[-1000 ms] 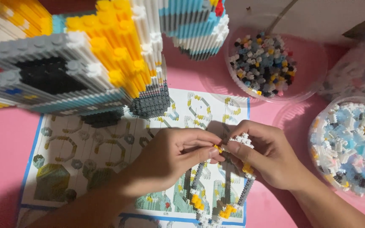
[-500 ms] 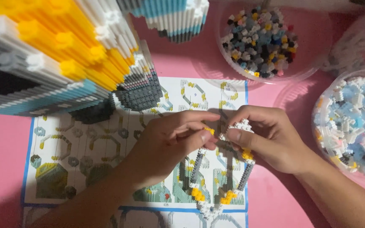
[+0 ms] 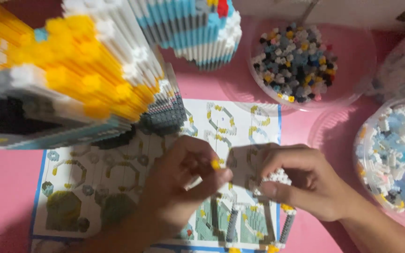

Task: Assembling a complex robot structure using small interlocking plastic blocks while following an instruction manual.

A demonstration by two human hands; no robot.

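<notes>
While both hands are working over the sheet (image 3: 240,126), the left hand (image 3: 183,187) is pinching a yellow brick (image 3: 215,164).
Compared with half a second ago, hands are sitting slightly apart instead of meeting at the fingertips; the brick is now showing clear at the left fingertips. Right hand (image 3: 305,185) is pinching a white-topped strut piece (image 3: 277,177), its grey legs hanging over the sheet's lower edge. The big model (image 3: 71,79) is looming closer, blurred. Sheet is lying on a pink table (image 3: 5,187). Mixed-brick tub (image 3: 301,58) is sitting top right, pale-brick tub (image 3: 394,159) at right.
</notes>
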